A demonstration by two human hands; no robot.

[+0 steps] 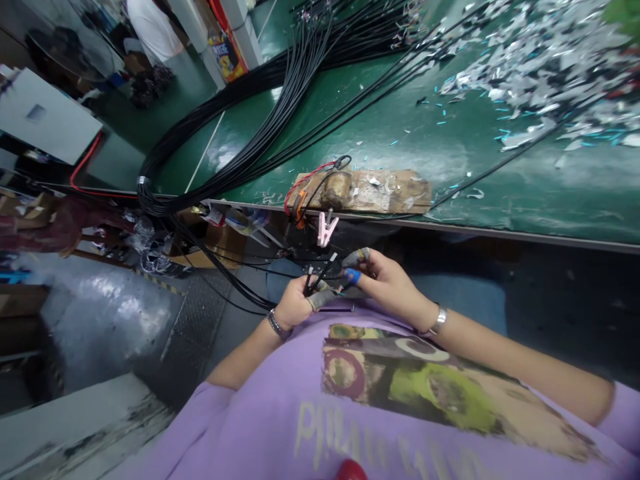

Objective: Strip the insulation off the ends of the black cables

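Note:
My left hand (296, 301) is closed around the ends of several thin black cables (320, 275), held close to my chest over a purple shirt. My right hand (387, 283) pinches the same cable ends with taped fingertips, one blue and one grey. Both hands nearly touch, just below the edge of the green workbench (380, 133). The black cables run left and up into a thick bundle (240, 160) that drapes over the bench edge. A pink clip (327, 229) hangs from the bench edge just above my hands.
A taped brown block (370, 190) with red and black wires lies on the bench edge. Silver and blue scraps (540, 60) cover the bench's far right. A person in white (153, 30) stands far left. Boxes and clutter sit under the bench at left.

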